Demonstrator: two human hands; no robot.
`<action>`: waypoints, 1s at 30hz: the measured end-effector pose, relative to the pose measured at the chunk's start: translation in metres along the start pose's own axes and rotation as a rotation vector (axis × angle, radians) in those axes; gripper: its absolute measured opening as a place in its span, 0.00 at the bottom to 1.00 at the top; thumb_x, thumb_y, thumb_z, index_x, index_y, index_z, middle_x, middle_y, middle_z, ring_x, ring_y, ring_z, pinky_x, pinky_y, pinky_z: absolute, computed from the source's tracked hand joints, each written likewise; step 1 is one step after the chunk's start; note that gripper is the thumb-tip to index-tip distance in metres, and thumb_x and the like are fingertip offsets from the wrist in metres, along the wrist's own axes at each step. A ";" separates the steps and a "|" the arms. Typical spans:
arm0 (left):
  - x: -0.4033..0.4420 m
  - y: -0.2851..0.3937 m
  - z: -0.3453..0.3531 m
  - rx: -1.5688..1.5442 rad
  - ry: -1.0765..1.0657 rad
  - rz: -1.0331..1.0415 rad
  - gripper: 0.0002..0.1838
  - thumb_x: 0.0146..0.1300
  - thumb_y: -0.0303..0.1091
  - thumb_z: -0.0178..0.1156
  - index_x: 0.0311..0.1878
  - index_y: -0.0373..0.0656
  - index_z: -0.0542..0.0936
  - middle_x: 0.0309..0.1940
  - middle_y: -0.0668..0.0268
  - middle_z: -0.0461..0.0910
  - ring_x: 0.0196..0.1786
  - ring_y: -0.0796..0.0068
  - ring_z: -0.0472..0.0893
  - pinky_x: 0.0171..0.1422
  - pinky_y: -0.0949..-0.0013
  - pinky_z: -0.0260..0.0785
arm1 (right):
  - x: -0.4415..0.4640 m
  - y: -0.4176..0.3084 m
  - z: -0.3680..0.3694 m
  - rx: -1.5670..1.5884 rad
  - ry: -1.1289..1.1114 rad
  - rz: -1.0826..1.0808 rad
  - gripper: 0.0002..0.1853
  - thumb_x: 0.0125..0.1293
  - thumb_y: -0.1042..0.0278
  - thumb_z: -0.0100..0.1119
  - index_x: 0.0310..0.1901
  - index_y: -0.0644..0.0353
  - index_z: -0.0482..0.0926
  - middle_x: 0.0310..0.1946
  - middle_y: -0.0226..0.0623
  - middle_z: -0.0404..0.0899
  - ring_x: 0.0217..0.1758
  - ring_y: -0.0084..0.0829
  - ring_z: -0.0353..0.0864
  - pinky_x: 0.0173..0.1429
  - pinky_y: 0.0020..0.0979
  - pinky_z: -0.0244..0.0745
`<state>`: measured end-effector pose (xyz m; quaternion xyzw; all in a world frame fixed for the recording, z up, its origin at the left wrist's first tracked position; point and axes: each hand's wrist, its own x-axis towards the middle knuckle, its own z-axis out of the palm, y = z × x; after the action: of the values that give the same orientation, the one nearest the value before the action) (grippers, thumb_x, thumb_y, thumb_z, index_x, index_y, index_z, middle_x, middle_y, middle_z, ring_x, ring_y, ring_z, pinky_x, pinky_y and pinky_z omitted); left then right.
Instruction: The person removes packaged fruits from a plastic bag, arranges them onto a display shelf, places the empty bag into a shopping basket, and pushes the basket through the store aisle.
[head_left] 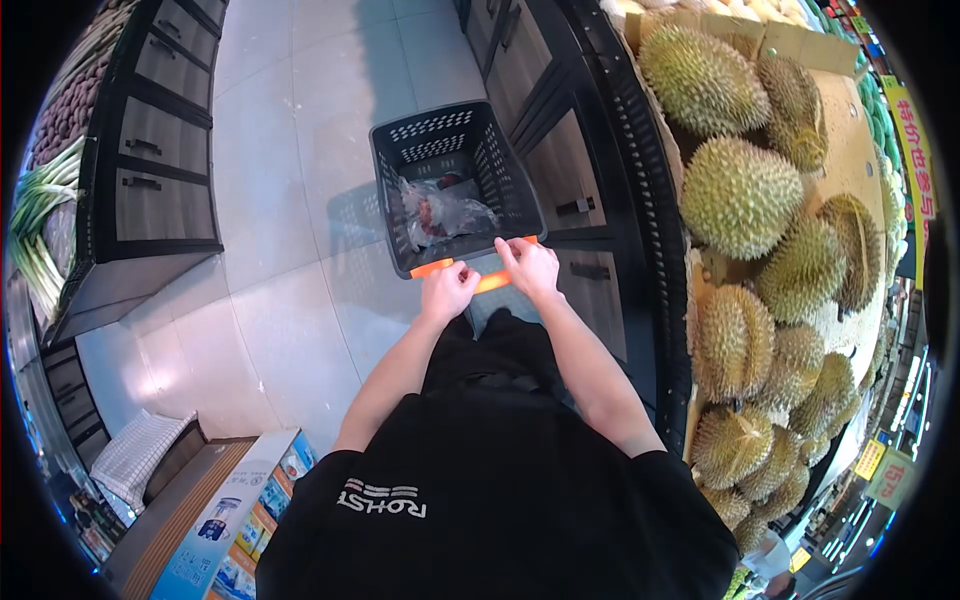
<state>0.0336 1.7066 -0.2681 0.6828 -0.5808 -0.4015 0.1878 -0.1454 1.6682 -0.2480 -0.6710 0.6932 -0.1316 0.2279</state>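
Both hands are at the orange handle (492, 282) of a black plastic shopping basket (505, 195). My left hand (449, 291) is closed round the handle near its left end. Further right, my right hand (529, 268) grips the same handle, its fingers wrapped over it beside the basket's near rim. Inside the basket lies a clear plastic bag (435, 212) with reddish items in it, too blurred to name.
Durians (741, 197) are heaped on a stand along the right. A produce stand with drawers (165, 130) holds green onions (45, 235) at the left. Boxed goods (255, 520) stand at the lower left. Tiled floor (290, 190) runs between the stands.
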 end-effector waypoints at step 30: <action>0.324 0.021 -0.147 0.017 0.075 -0.101 0.13 0.53 0.42 0.62 0.27 0.41 0.81 0.22 0.57 0.82 0.29 0.56 0.84 0.37 0.58 0.75 | 0.369 -0.112 0.002 -0.140 -0.435 -0.068 0.23 0.69 0.46 0.49 0.36 0.54 0.87 0.27 0.49 0.84 0.33 0.48 0.86 0.43 0.45 0.81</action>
<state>0.1339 1.3643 -0.2706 0.7275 -0.5414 -0.3795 0.1832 -0.0449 1.2955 -0.2467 -0.7209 0.6121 0.0570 0.3200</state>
